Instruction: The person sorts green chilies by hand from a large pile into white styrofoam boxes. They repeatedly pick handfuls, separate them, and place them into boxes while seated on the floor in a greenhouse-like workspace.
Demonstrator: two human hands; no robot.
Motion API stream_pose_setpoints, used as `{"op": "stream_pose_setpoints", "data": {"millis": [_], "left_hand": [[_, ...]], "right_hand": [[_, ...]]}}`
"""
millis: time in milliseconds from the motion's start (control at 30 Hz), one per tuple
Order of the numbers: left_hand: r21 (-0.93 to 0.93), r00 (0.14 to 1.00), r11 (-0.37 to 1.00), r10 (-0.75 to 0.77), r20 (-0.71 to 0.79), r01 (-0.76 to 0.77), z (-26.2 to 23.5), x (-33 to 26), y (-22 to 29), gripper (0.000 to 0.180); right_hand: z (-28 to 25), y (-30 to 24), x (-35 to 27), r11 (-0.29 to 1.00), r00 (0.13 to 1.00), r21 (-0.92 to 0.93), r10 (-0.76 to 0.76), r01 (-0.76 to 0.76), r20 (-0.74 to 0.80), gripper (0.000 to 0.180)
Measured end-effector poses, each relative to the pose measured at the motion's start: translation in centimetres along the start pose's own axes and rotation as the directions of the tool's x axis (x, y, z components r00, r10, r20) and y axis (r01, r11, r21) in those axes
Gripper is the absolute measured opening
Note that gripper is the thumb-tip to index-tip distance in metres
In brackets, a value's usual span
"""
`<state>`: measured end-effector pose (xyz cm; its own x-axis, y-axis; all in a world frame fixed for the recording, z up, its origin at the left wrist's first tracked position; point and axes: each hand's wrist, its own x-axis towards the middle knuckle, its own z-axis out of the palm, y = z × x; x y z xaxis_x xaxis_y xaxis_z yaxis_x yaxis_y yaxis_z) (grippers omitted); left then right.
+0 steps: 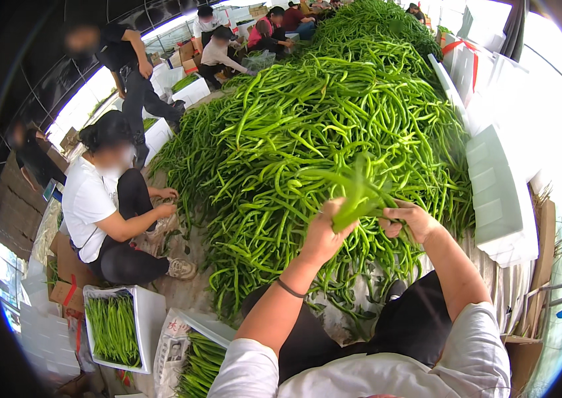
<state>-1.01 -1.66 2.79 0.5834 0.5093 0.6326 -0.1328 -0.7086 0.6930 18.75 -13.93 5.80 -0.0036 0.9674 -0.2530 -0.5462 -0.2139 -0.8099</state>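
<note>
A small bunch of long green chili peppers (pixel 355 207) is raised in front of me, partly smeared by motion. My left hand (pixel 325 233) is closed around the near end of the bunch. Close beside it, my right hand (pixel 413 221) has its thumb and fingers closed on a pepper or two pointing toward the bunch; the fingertips are partly hidden. Beneath and beyond both hands spreads a large heap of the same green peppers (pixel 354 119), its near edge reaching my legs.
At the lower left stands a white foam box (pixel 151 325) of lined-up peppers, with newspaper (pixel 172 348) and a second filled box beside it. A seated co-worker (pixel 98 199) is at the heap's left. White foam boxes (pixel 503 192) line the right; other people sit farther back.
</note>
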Motion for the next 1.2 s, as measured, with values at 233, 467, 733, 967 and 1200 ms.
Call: {"op": "stream_pose_setpoints", "data": {"millis": [233,467,733,967,1200], "left_hand": [[0.144,0.905,0.952,-0.303,0.299,0.271,1.4,-0.9,-1.8,0.025],[-0.02,0.953,0.978,-0.198,0.228,0.208,1.2,-0.4,-0.5,0.024],[-0.074,0.969,0.984,-0.143,0.202,0.161,1.1,-0.5,0.6,0.022],[-0.079,0.835,0.919,-0.313,0.453,0.387,2.8,-2.2,-2.6,0.044],[-0.478,0.794,0.649,-0.366,0.486,0.591,1.7,-1.8,-2.7,0.023]], "right_hand": [[-1.3,-0.6,0.6,0.963,0.984,-0.27,-0.044,-0.004,-0.171,0.035],[-3.8,-0.2,0.1,0.95,0.967,-0.279,-0.191,0.138,-0.172,0.025],[-3.7,1.5,-0.2,-0.308,0.878,-0.943,-0.41,0.124,0.249,0.02],[0.8,1.6,1.6,-0.695,0.805,-0.702,-0.324,0.154,0.497,0.024],[4.0,-2.8,0.2,-0.421,0.374,-0.907,-0.838,0.022,0.398,0.039]]}}
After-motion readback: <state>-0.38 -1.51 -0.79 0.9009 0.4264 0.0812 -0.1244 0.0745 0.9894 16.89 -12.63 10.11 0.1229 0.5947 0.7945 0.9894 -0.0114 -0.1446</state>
